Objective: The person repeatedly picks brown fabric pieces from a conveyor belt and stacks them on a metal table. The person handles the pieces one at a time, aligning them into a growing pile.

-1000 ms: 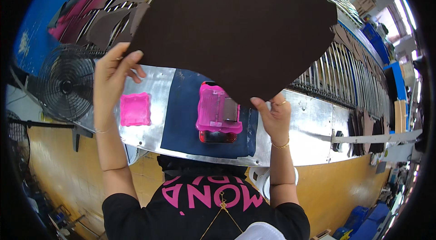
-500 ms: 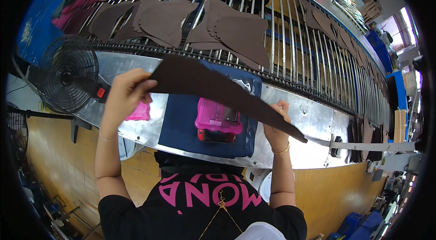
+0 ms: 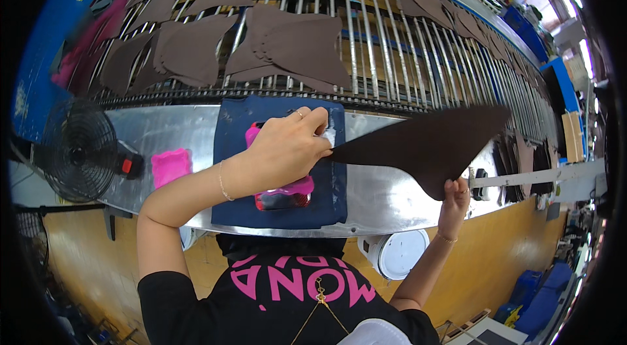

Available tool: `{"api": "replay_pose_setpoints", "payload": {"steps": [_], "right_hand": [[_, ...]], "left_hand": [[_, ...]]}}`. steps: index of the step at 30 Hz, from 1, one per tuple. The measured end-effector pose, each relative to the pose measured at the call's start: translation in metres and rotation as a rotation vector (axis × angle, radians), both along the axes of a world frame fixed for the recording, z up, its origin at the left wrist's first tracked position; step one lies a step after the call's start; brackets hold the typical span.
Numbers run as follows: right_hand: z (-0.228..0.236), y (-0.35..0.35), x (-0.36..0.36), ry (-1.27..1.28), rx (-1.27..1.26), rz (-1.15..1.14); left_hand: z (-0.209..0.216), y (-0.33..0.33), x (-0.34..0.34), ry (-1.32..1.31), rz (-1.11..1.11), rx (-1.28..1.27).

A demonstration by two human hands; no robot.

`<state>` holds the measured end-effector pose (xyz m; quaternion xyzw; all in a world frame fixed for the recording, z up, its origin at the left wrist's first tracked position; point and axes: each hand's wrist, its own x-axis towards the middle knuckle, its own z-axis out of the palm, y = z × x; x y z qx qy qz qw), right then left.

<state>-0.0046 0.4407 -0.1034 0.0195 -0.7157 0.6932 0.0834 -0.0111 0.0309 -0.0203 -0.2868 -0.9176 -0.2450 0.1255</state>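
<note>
A dark brown cut piece of flat, leather-like material (image 3: 424, 146) is stretched between my two hands above the metal table. My left hand (image 3: 290, 142) pinches its narrow pointed end, over the dark blue mat (image 3: 281, 215). At its lower right edge, my right hand (image 3: 455, 196) grips it between thumb and fingers. Beneath my left hand sits a pink tray (image 3: 297, 187), mostly covered by that hand, with a red and black item (image 3: 284, 200) at its near side. Another small pink tray (image 3: 172, 167) lies to the left on the table.
Beyond the table runs a rack of metal rods (image 3: 385, 51) bearing several overlapping brown pieces (image 3: 287, 44). A black fan (image 3: 80, 149) stands at left. Dark pieces hang at the right beside a pale bar (image 3: 542, 175). A white bucket (image 3: 403, 255) stands below the table's near edge.
The brown piece has swung to the right and turned. My left hand has crossed rightward over the mat. My right hand has shifted right, and the whole view has shifted slightly.
</note>
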Motion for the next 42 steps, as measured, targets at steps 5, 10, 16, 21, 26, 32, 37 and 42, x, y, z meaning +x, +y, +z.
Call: {"api": "replay_pose_setpoints", "payload": {"steps": [5, 10, 16, 21, 26, 32, 37, 42], "right_hand": [[0.022, 0.021, -0.079, -0.133, 0.219, -0.143], [-0.024, 0.057, -0.211, -0.141, 0.223, 0.037], [-0.085, 0.077, -0.317, -0.153, 0.473, 0.005], [-0.042, 0.014, -0.284, -0.201, 1.12, -0.316], [-0.008, 0.068, -0.16, -0.017, 0.631, 0.38], [0.0, 0.219, -0.008, -0.025, -0.199, 0.415], [-0.053, 0.374, -0.025, 0.269, -1.171, -0.76], [-0.051, 0.447, -0.062, 0.19, -1.25, -0.834]], "left_hand": [[0.041, 0.005, 0.001, -0.04, 0.116, 0.168], [0.049, -0.011, 0.033, -0.142, 0.338, 0.206], [0.045, -0.025, 0.07, -0.304, 0.672, 0.324], [0.043, -0.008, 0.088, -0.236, 0.669, 0.324], [0.055, 0.046, 0.083, -0.515, 0.326, 0.337], [-0.011, 0.16, 0.044, -1.224, -0.295, 0.325], [-0.058, 0.217, 0.049, -1.727, -0.264, 0.214], [-0.072, 0.229, 0.04, -1.676, -0.124, 0.231]]}}
